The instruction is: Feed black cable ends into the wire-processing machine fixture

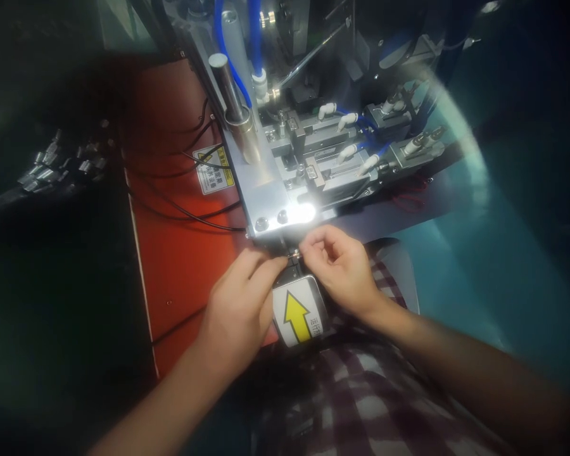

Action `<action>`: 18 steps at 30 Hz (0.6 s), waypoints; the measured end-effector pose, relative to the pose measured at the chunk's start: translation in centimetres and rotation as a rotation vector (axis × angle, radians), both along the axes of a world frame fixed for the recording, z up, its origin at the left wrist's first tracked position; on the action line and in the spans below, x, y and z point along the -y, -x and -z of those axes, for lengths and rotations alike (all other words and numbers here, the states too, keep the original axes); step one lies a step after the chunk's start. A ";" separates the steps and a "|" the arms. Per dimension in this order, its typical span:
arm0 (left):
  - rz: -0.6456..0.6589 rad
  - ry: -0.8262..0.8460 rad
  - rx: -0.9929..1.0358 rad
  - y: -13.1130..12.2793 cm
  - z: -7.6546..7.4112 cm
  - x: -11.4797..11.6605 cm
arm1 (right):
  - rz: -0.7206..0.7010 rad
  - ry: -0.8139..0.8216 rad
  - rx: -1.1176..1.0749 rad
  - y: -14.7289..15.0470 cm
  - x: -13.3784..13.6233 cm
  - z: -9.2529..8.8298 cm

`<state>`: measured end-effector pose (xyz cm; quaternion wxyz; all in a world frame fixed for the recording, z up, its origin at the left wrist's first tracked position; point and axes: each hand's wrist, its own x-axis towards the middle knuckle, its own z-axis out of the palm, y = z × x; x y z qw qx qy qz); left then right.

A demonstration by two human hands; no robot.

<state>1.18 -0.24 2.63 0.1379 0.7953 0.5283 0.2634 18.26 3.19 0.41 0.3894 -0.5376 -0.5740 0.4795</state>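
Note:
A small shiny metal part (295,254) sits between my fingertips, just in front of a machine's bright metal plate (266,196). My left hand (242,297) pinches at its left side, thumb and fingers together. From the right, my right hand (339,266) pinches at the other side, with its fingers curled. The part is too small and too covered by fingers for its kind to show. Right below the hands lies a white label with a yellow arrow (297,316) on the machine's near end.
Pneumatic cylinders (337,171) with white fittings and blue hoses (228,57) fill the machine's right side. A metal post (232,95) rises from the plate. Black cables (185,215) cross the orange-red surface (180,272). Blurred metal pieces (47,168) lie at far left.

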 end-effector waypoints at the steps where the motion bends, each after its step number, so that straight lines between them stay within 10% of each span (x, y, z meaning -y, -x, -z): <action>1: 0.001 0.002 0.000 0.0 0.0 0.0 | -0.005 -0.029 0.019 -0.1 0.0 0.1; 18: -0.005 -0.001 0.003 -0.1 -0.2 0.0 | -0.095 0.512 -0.184 -0.8 -1.6 -1.6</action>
